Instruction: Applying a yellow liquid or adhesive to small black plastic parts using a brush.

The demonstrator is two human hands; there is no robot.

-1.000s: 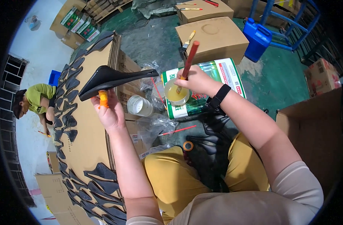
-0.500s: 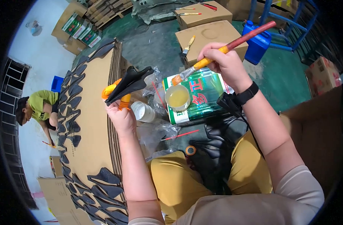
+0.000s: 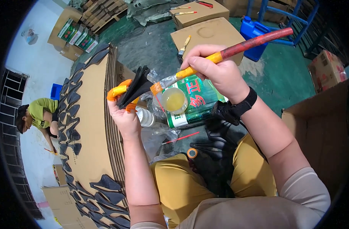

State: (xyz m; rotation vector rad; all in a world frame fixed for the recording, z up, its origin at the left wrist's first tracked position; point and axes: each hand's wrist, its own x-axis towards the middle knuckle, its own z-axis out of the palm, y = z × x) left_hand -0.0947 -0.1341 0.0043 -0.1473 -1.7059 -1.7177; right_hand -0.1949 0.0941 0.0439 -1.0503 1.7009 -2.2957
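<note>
My left hand [image 3: 125, 121], with orange covers on some fingers, is closed around a folded black piece [image 3: 134, 91] that looks like thin leather or a shoe upper. In my right hand [image 3: 225, 73] is a long brush [image 3: 254, 41] with a red and yellow handle, slanting down to the left. Its orange-tinted bristles meet or nearly meet the black piece's right edge; I cannot tell which. Below the brush, a cup [image 3: 175, 101] of yellowish liquid stands on a green tin [image 3: 210, 91]. A white tub [image 3: 145, 116] is beside my left wrist.
Many similar black pieces [image 3: 73, 110] lie on stacked cardboard [image 3: 95, 114] at left. A person in a green shirt [image 3: 43, 110] crouches beyond it. Cardboard boxes [image 3: 216, 32] with brushes and a blue jerrycan [image 3: 254, 38] stand ahead. An open carton [image 3: 315, 110] is at right.
My right hand has moved left and slightly down, taking the brush from above the cup to the black piece. My left hand has shifted slightly, and the view has tilted a little.
</note>
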